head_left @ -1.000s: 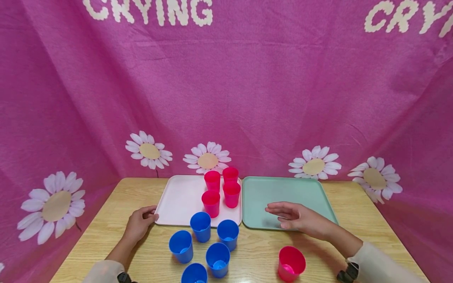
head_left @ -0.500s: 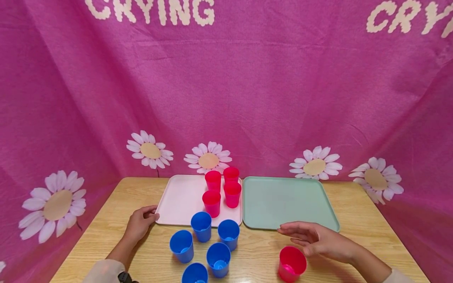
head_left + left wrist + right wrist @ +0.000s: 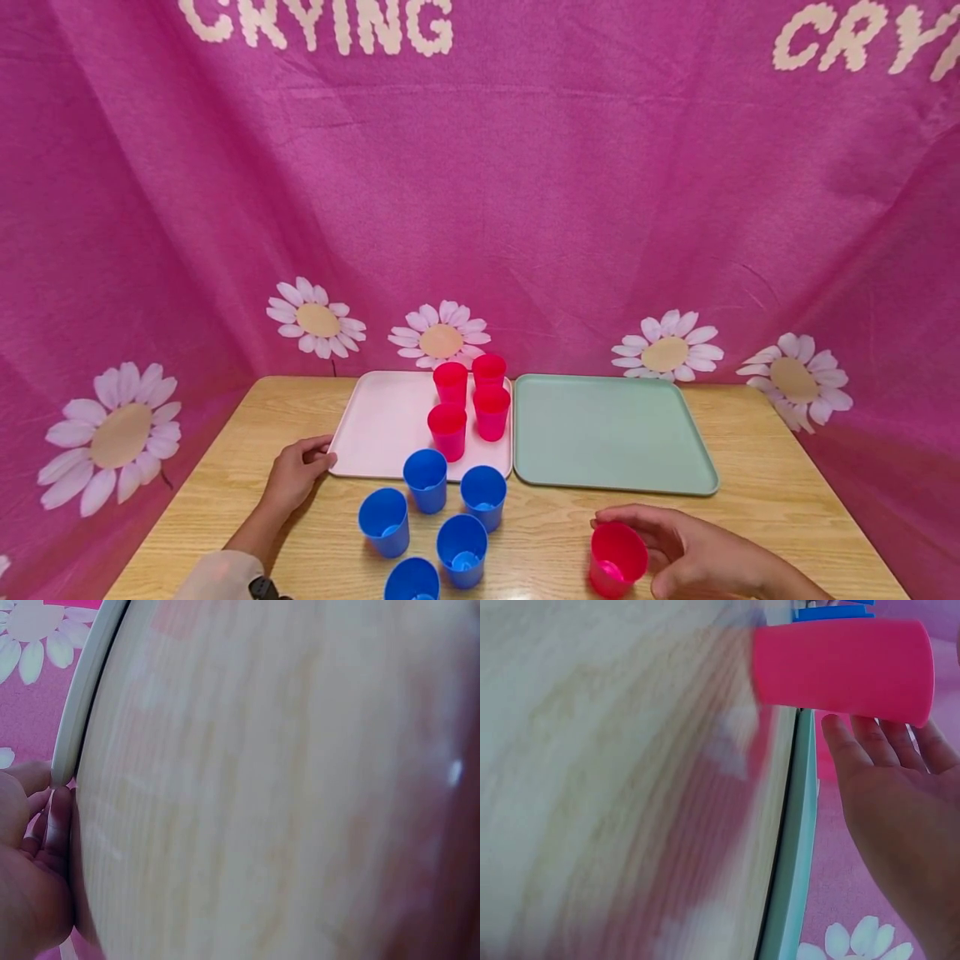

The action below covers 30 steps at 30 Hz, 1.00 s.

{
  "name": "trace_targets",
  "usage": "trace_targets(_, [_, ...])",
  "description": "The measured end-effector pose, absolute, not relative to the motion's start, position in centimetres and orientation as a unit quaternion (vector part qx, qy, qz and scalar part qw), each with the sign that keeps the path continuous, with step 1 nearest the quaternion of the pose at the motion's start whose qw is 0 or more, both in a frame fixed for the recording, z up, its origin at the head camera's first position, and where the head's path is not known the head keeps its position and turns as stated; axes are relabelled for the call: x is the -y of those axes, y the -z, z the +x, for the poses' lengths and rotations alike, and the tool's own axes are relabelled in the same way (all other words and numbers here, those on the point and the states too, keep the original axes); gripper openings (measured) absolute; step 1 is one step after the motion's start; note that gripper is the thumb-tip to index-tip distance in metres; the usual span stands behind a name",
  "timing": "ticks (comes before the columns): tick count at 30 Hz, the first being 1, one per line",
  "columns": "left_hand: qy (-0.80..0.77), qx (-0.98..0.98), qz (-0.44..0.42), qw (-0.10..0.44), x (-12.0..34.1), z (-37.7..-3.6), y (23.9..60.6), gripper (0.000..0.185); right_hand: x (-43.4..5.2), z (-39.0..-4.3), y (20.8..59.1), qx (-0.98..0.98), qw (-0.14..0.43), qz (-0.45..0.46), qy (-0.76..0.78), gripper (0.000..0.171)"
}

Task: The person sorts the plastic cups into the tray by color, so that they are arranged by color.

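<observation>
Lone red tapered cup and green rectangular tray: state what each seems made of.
Red tapered cup: probably smooth plastic, by its thin rim and glint inside. Green rectangular tray: likely matte moulded plastic, by its rounded corners and even colour; melamine possible.

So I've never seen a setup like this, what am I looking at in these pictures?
There's no machine here: a person is working with bare hands. The wide picture comes from a camera on the head, looking forward and down. The two close ones come from cameras worn on each wrist.

On the wooden table lie a white tray and a green tray, side by side. Four red cups stand on the white one. Five blue cups stand nearer the person, on the wood.

The left hand seems to pinch the white tray's edge. The right hand reaches around a lone red cup, with a gap at the thumb, so it doesn't look firmly held.
</observation>
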<state>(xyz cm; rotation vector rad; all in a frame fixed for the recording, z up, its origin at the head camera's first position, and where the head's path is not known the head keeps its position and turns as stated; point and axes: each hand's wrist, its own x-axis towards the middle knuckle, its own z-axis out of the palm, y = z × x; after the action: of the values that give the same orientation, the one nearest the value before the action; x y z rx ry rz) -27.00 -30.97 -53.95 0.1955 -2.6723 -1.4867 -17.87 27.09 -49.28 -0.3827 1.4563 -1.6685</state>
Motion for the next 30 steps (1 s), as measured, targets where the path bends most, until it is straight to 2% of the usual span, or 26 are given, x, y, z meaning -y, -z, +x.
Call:
trace_targets(13, [0.48,0.874,0.063,0.037,30.9,-26.9,53.9,0.039,-26.8,-17.1,50.3,-0.635,0.394,-0.127,0.652,0.064])
trace_targets(19, [0.479,0.875,0.063,0.04,30.9,-27.0,53.9,0.038,-26.6,-17.2,50.2,-0.639,0.39,-0.108,0.655,0.059])
trace_targets(25, [0.476,0.876,0.064,0.041,30.9,-26.9,53.8,0.038,-25.9,-17.9,50.0,-0.649,0.372,-0.136,0.65,0.057])
trace_targets(30, [0.476,0.876,0.061,0.042,30.9,-26.9,53.8,0.037,-25.1,-18.7,49.5,-0.696,0.327,-0.166,0.617,0.063])
